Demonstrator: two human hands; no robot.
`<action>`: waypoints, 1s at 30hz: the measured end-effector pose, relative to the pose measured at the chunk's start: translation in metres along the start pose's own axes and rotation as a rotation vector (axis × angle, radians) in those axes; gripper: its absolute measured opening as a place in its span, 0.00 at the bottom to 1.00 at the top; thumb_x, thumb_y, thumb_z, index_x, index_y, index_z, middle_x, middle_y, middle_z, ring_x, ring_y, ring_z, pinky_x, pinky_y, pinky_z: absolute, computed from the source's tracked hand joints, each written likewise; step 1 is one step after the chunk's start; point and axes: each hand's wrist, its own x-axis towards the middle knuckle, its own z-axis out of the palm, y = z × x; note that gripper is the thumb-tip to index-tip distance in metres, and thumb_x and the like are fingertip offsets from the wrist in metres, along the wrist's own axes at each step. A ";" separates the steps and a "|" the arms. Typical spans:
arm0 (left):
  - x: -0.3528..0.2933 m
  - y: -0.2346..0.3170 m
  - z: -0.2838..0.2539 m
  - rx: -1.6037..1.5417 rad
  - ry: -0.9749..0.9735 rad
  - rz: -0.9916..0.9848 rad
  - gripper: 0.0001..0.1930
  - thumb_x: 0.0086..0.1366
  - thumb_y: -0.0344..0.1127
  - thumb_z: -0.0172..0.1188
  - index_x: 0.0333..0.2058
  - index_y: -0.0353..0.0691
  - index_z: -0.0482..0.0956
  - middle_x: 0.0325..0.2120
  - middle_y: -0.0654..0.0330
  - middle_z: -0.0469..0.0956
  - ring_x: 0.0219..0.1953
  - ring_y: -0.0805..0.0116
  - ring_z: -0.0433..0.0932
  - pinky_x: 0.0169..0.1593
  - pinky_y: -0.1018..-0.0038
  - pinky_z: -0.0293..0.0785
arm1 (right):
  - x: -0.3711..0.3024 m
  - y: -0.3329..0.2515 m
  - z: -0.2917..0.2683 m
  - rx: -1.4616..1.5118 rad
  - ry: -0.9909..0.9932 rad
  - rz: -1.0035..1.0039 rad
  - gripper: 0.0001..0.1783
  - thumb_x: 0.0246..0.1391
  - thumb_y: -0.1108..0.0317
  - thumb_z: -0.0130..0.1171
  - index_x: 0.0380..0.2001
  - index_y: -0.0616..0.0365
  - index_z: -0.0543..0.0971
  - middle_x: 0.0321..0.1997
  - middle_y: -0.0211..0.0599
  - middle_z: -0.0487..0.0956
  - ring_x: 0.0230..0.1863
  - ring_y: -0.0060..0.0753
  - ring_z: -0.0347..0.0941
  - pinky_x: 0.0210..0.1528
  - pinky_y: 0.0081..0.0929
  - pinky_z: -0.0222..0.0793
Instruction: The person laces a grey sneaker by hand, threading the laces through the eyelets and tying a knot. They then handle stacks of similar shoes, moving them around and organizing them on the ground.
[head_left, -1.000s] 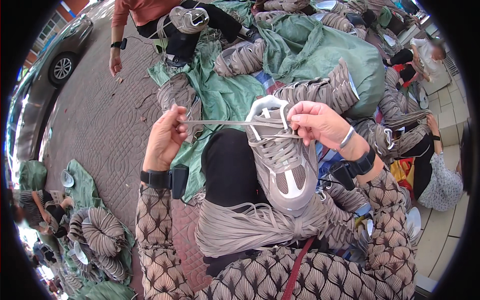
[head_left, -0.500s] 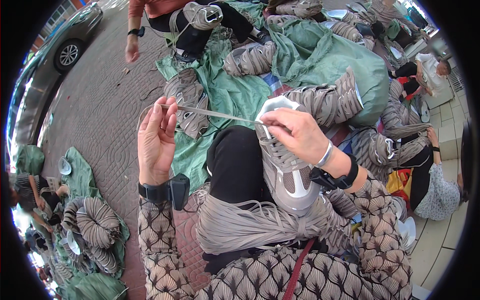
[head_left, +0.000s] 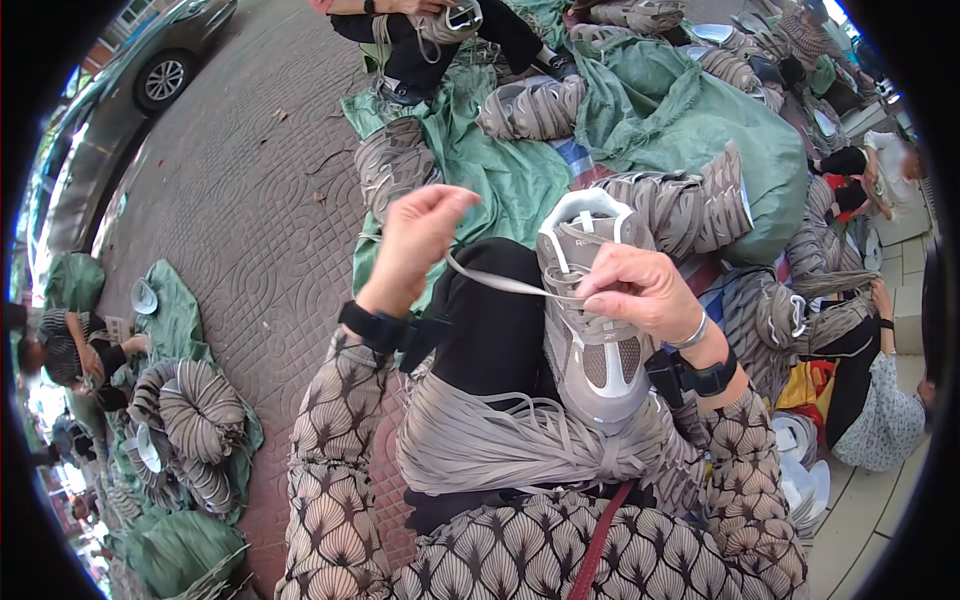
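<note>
I see the right hand (head_left: pixel 640 292) pinching a flat taupe fabric lace (head_left: pixel 503 284) between thumb and forefinger, above the eyelets of a taupe-and-white mesh running shoe (head_left: pixel 596 366). The shoe lies directly beneath that grip, toe toward the wearer. The lace sags off leftward from the shoe to the left hand (head_left: pixel 425 240), whose fingers are curled; from my end I can't tell whether they grasp it. Just below the shoe's toe I have a thick, tied bundle of taupe laces (head_left: pixel 500 440); left of the shoe, a black-trousered knee (head_left: pixel 485 340).
</note>
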 end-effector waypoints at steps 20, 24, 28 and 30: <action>-0.025 0.000 0.050 0.481 -0.418 0.002 0.09 0.63 0.33 0.54 0.29 0.33 0.76 0.20 0.68 0.71 0.23 0.83 0.67 0.26 0.81 0.66 | -0.006 0.021 -0.011 0.175 0.032 -0.068 0.05 0.53 0.72 0.63 0.33 0.62 0.81 0.29 0.22 0.74 0.31 0.13 0.66 0.35 0.14 0.61; -0.016 0.001 0.058 0.444 -0.443 -0.009 0.09 0.65 0.33 0.54 0.29 0.33 0.76 0.21 0.73 0.70 0.26 0.86 0.66 0.29 0.85 0.64 | -0.006 0.022 -0.011 0.199 0.042 -0.068 0.05 0.53 0.73 0.63 0.33 0.62 0.81 0.29 0.22 0.74 0.31 0.12 0.66 0.35 0.13 0.61; -0.013 -0.003 0.058 0.598 -0.346 0.188 0.05 0.61 0.30 0.58 0.33 0.35 0.76 0.28 0.65 0.74 0.28 0.78 0.72 0.32 0.79 0.69 | -0.006 0.026 -0.012 0.200 0.068 -0.061 0.05 0.54 0.72 0.62 0.33 0.62 0.81 0.30 0.22 0.75 0.32 0.10 0.67 0.34 0.12 0.62; -0.023 0.007 0.065 0.748 -0.165 0.501 0.07 0.57 0.29 0.61 0.35 0.36 0.75 0.33 0.60 0.75 0.32 0.69 0.76 0.36 0.74 0.71 | -0.007 0.025 -0.013 0.246 0.079 -0.033 0.05 0.55 0.72 0.62 0.34 0.62 0.81 0.30 0.22 0.75 0.31 0.10 0.67 0.34 0.12 0.62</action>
